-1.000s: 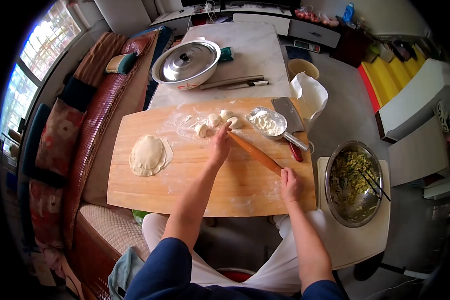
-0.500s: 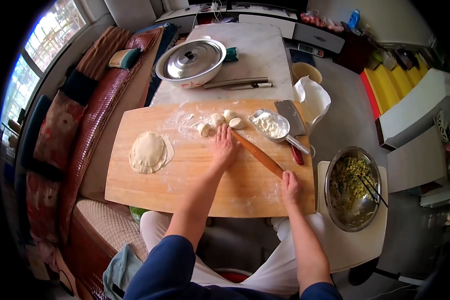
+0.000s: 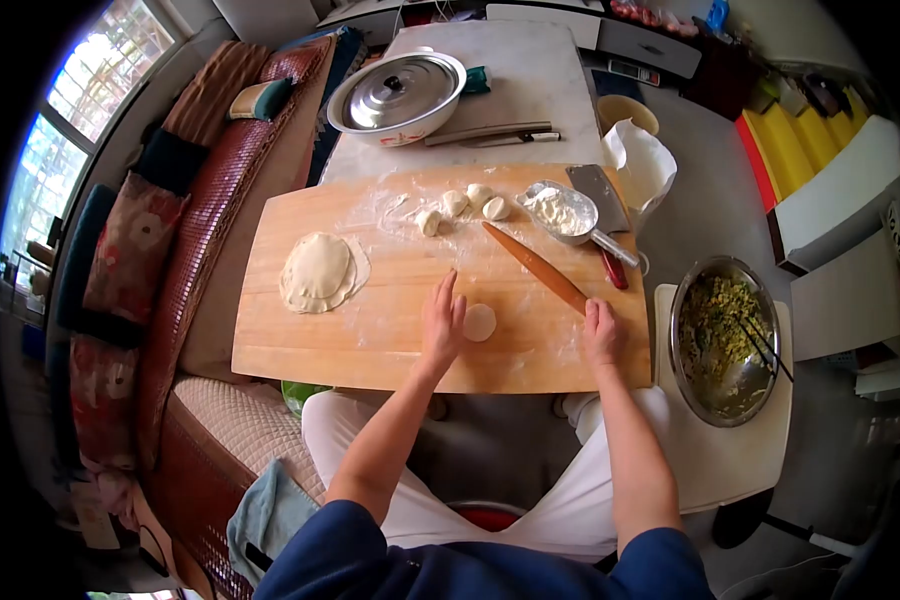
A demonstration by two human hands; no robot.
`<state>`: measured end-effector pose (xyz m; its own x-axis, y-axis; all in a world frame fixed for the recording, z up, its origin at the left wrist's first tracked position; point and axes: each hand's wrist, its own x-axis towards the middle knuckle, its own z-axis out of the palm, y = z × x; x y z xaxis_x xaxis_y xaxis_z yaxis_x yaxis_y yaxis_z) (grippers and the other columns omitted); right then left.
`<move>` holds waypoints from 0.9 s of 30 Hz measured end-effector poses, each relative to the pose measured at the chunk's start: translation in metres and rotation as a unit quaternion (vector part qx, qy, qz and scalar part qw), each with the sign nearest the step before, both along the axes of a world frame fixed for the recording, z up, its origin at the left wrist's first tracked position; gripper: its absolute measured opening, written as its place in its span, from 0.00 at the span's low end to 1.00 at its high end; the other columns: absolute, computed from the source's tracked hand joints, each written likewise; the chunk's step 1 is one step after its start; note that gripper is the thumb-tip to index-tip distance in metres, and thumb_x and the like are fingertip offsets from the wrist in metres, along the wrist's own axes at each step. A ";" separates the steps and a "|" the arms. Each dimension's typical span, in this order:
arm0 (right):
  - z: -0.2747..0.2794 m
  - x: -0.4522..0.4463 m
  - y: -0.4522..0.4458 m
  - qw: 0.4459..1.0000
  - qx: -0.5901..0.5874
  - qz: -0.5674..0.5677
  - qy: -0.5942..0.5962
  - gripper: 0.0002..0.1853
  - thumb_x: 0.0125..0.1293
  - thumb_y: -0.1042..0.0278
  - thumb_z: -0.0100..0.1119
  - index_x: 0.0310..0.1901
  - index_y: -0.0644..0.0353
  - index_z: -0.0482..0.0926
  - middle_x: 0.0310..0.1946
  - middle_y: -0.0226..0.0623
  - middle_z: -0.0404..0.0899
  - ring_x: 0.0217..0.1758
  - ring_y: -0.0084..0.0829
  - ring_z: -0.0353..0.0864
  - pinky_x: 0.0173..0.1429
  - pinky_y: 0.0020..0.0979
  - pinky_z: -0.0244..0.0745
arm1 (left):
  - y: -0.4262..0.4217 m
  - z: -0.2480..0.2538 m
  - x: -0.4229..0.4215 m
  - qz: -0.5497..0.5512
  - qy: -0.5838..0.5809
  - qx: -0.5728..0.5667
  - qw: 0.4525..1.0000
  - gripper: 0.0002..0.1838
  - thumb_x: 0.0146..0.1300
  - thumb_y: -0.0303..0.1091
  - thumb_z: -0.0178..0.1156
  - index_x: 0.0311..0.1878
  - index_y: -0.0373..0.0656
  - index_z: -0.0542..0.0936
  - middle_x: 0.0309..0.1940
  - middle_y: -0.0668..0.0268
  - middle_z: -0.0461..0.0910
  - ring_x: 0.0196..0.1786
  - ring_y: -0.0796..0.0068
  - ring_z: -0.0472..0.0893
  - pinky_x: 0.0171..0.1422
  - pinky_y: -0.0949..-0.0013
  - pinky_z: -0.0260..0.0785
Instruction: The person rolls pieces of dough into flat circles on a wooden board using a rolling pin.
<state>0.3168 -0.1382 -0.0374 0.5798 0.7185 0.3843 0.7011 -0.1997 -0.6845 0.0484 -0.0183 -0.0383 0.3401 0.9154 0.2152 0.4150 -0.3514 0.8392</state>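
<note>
A small flat dough disc (image 3: 480, 322) lies on the wooden board (image 3: 400, 360). Just left of it, my left hand (image 3: 443, 322) rests with its fingers stretched out, holding nothing. My right hand (image 3: 602, 332) is wrapped round the near end of a wooden rolling pin (image 3: 538, 268), which slants up and left across the board. Beyond the pin's far tip sit several dough pieces (image 3: 455, 203) on floured wood. A stack of rolled-out wrappers (image 3: 317, 272) lies at the board's left.
A metal scoop of flour (image 3: 560, 212) and a cleaver (image 3: 598, 196) lie at the board's right. A steel bowl of chopped filling with chopsticks (image 3: 725, 370) stands on a side stool. Behind the board are a lidded basin (image 3: 395, 97) and knives (image 3: 490, 133).
My left hand has drawn back toward me from the dough pieces, and the small disc now shows beside it. My right hand still grips the rolling pin. The camera view has tilted down.
</note>
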 end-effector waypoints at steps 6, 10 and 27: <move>0.002 0.000 0.001 1.000 -0.003 0.002 -0.025 0.11 0.74 0.58 0.56 0.42 0.55 0.82 0.36 0.43 0.85 0.38 0.50 0.83 0.40 0.46 0.77 | -0.015 0.036 0.049 -0.060 0.361 0.118 0.923 0.39 0.67 0.59 0.56 0.77 0.55 0.63 0.81 0.65 0.53 0.83 0.55 0.47 0.83 0.45 0.41; 0.004 -0.001 0.000 1.000 0.010 0.012 -0.026 0.11 0.74 0.58 0.56 0.42 0.55 0.82 0.36 0.42 0.85 0.38 0.49 0.84 0.41 0.45 0.77 | -0.016 0.032 0.050 -0.062 0.349 0.115 0.928 0.40 0.65 0.61 0.58 0.78 0.58 0.63 0.81 0.65 0.53 0.83 0.53 0.47 0.83 0.45 0.41; 0.010 -0.001 0.001 1.000 -0.002 0.026 -0.017 0.12 0.75 0.58 0.53 0.42 0.57 0.81 0.38 0.43 0.85 0.41 0.48 0.83 0.44 0.45 0.77 | 0.023 0.021 -0.004 -0.071 0.206 0.007 0.976 0.21 0.46 0.35 0.70 0.45 0.41 0.80 0.48 0.55 0.77 0.54 0.50 0.75 0.59 0.54 0.71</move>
<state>0.3153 -0.1377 -0.0275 0.5277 0.7494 0.4000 0.7338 -0.1649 -0.6590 0.0443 0.0051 -0.0172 0.5241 0.8504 0.0454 0.6617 -0.4402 0.6070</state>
